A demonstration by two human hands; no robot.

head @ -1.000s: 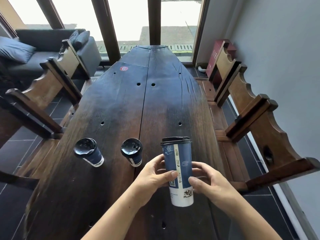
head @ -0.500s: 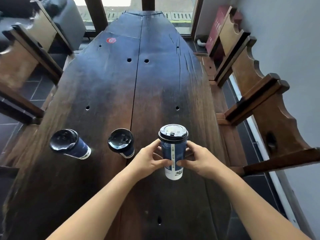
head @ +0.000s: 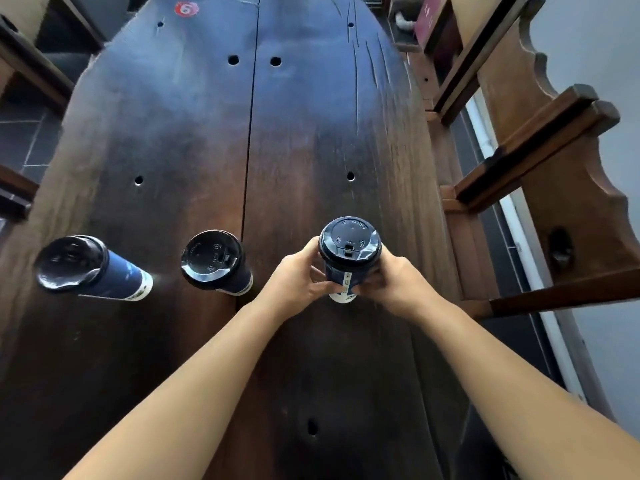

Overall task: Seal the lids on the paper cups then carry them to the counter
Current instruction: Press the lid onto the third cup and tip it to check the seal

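On the dark wooden worktop (head: 311, 140), right of centre — a blue paper cup (head: 341, 277) with black lid (head: 349, 241), clasped upright between left hand (head: 297, 279) and right hand (head: 398, 284), fingers curled tight round its wall. Further left, two more lidded cups — middle cup (head: 216, 261), far-left cup (head: 93, 268) — standing apart, untouched.

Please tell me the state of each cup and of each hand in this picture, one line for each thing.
Right cup: upright, black lid on, gripped from both sides.
Middle cup: standing on the table, lid on, untouched.
Left cup: standing on the table, lid on, untouched.
Left hand: closed on the right cup's left side.
Right hand: closed on the right cup's right side.
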